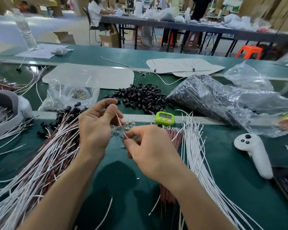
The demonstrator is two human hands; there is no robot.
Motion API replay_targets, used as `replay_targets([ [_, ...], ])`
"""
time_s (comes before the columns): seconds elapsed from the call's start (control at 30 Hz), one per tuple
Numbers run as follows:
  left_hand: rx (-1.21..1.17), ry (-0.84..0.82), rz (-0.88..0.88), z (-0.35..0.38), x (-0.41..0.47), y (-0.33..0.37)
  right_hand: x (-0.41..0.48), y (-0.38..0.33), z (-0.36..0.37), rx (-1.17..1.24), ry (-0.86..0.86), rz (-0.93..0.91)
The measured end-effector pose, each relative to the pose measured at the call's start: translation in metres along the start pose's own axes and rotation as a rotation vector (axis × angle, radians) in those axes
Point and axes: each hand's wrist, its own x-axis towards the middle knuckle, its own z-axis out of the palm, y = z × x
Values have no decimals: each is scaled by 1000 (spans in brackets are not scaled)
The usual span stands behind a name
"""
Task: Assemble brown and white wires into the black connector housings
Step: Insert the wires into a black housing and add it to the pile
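Green matting [223,155] is strewn with black housings [143,97]; one brown wire [120,125] is pinched at its top by the left hand [95,128], lower by the right hand [150,150].

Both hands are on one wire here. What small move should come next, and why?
Probably the right hand should push the wire up into the dark piece, likely a housing, pinched by the left hand. The wire spans both hands, but whether its tip is seated is hidden.
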Motion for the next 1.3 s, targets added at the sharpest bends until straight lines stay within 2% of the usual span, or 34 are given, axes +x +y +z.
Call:
replay_targets([
  [0.2,-149,59,-13,-15,18,35,-21,-43,-19,-286,21,-82],
  [0.33,-88,125,21,-29,33,59,-30,-68,-9,-391,19,-113],
  [0.4,-113,210,39,-37,40,70,-34,-80,1,-411,15,-180],
  [0.47,-240,317,8,-46,49,80,-35,-90,12,-424,-25,-242],
  [0.57,-367,372,-106,-64,59,90,-31,-101,32,-348,-93,-247],
  [0.73,-273,356,-104,-93,76,91,-30,-119,68,-42,-240,-249],
  [0.8,-160,388,-72,-104,82,92,-26,-117,79,125,-331,-156],
  [0.9,182,404,-14,-117,88,91,-25,-107,89,482,-588,49],
  [0.97,517,349,10,-125,91,89,-26,-97,92,489,-715,104],
  [1.0,680,253,-4,-128,90,87,-27,-90,93,452,-728,115],
  [1.07,926,-17,-70,-125,81,77,-27,-78,95,247,-651,72],
  [1.13,1063,-135,-46,-116,68,58,-26,-70,99,-26,-555,-20],
  [1.2,1094,-76,49,-108,57,40,-24,-68,103,-134,-496,-42],
  [1.3,1078,21,126,-105,49,19,-15,-62,97,-168,-376,-1],
])
